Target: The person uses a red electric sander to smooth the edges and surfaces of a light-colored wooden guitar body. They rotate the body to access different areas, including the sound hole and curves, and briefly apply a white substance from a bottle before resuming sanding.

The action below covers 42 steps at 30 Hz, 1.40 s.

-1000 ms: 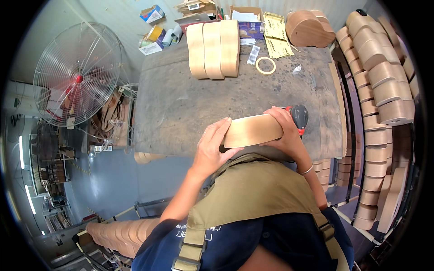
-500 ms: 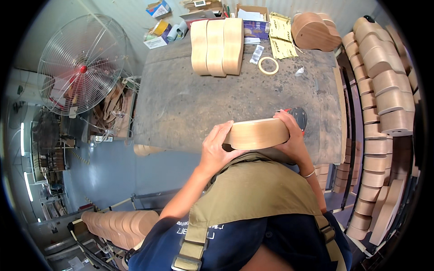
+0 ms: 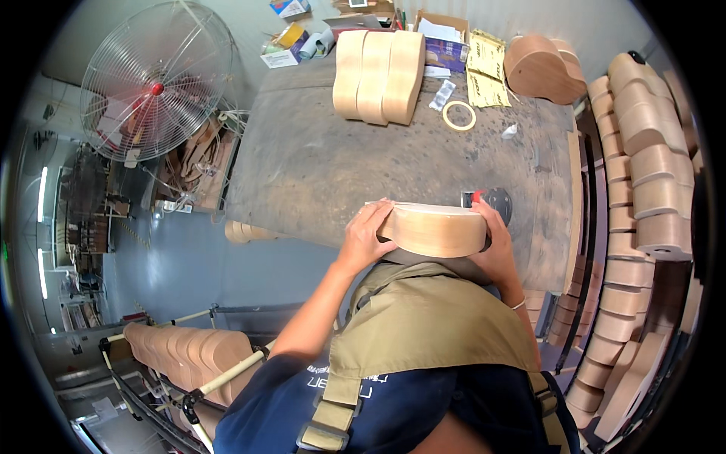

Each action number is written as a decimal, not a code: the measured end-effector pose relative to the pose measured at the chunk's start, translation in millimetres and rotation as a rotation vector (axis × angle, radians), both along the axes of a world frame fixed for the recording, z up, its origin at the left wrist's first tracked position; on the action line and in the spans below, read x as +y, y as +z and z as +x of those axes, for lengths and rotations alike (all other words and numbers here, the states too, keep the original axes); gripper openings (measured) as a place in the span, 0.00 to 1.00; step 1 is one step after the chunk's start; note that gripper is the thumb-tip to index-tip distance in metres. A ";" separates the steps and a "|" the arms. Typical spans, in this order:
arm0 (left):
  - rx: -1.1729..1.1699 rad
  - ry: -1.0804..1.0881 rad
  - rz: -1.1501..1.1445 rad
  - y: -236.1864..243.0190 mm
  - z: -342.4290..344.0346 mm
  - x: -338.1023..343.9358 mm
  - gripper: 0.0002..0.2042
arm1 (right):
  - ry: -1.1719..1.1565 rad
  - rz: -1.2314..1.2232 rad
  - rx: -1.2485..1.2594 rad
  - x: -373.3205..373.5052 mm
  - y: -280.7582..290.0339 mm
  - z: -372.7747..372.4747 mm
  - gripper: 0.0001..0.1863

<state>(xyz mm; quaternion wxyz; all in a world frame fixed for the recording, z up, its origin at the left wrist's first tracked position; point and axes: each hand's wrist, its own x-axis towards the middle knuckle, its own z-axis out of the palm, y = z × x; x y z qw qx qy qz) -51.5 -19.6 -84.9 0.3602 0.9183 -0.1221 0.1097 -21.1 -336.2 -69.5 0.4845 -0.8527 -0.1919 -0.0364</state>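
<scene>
- 2 hands share 1 pale wooden body (image 3: pixel 439 233) in the head view; it sits just below and right of the frame's centre, at the lower edge of the desk (image 3: pixel 318 170) and just above the olive apron (image 3: pixel 431 325).
- Its long axis, as seen, runs left to right across the frame, with the right end dipping slightly; the curved side wall faces the camera, and a thin, paler strip shows along its upper edge.
- The left hand (image 3: pixel 368 233) grasps the left end, fingers over the upper corner and thumb low against the wall; from this hand the body lies to the right.
- The right hand (image 3: pixel 495 244) grasps the opposite end, fingers curled around the upper right corner; its thumb is hard to make out. From this hand the body lies to the left.
- Neither hand is nearer, since both touch the body, 1 at each end of that axis.
- Whether the body's underside rests on the desk's edge or is held clear of it, I cannot tell.
- Just above the right hand, partly covered by its fingers, is a red and black tool (image 3: pixel 499 203).
- Well apart, at the upper centre of the frame, 3 pale wooden bodies (image 3: pixel 378 79) stand side by side, their long axes running up and down the frame, crosswise to the held body.
- Right of those 3 lies a cream ring (image 3: pixel 445 116), with yellow packets (image 3: pixel 486 72) above it.
</scene>
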 end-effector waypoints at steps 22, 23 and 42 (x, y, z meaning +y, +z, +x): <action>0.145 0.617 -0.259 -6.2 24.3 209.4 0.33 | -0.718 -0.736 0.288 37.6 -35.0 47.9 0.47; 0.102 0.655 -0.252 -7.9 39.8 218.6 0.33 | -0.745 -0.797 0.187 31.4 -49.9 49.8 0.44; -0.019 0.756 0.168 -44.9 344.5 218.1 0.41 | -0.811 -0.791 0.121 35.1 -47.2 52.0 0.39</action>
